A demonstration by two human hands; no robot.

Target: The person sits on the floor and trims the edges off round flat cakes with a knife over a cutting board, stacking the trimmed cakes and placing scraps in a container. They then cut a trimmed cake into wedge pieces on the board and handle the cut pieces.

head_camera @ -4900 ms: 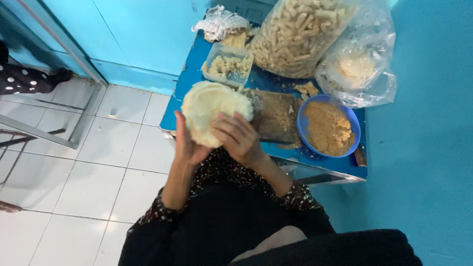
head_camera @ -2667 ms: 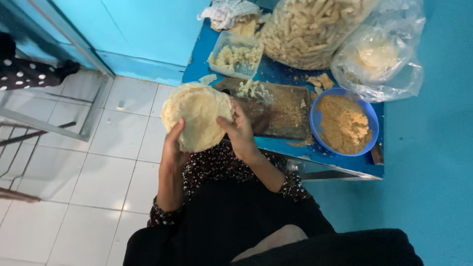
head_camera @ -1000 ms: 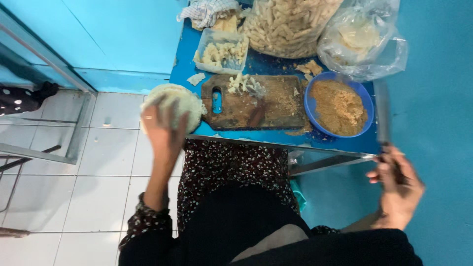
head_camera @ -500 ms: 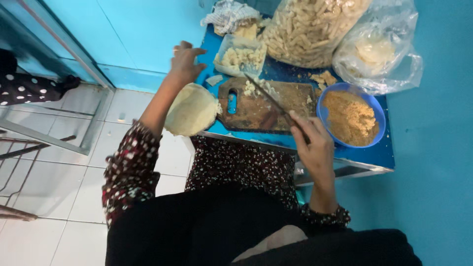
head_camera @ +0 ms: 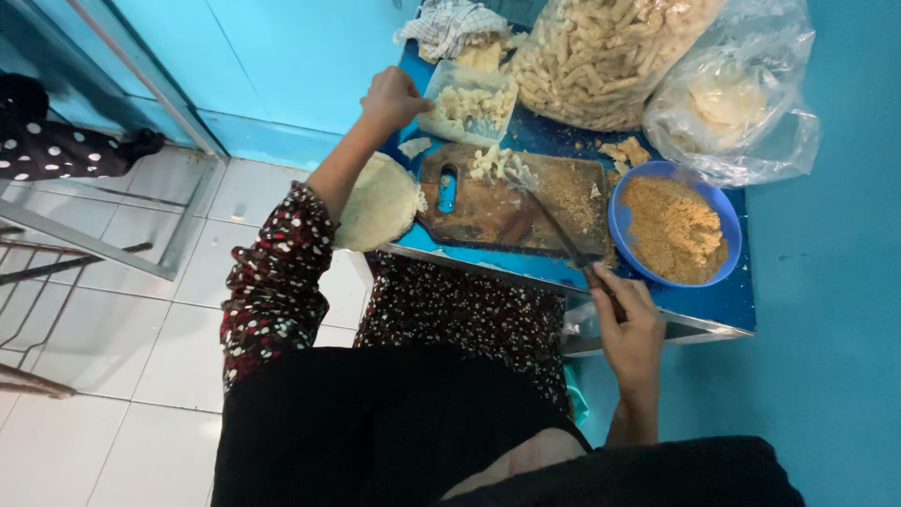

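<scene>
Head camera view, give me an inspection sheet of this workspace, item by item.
Surface: small blue table, crowded.
Job's things: wooden cutting board with pale chopped bits; knife; round flat dough sheet at the table's left edge.
Clutter: blue bowl of brown crumbs; clear tub; two plastic bags; checked cloth.
Hands: left hand closed by the tub; right hand grips the knife.
Cables: nothing seen.
Surroundings: white tiled floor, blue walls, metal frame.

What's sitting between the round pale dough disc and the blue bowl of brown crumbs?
In the head view, a brown wooden cutting board lies between the round pale dough disc and the blue bowl of brown crumbs, with pale chopped bits on it.
</scene>
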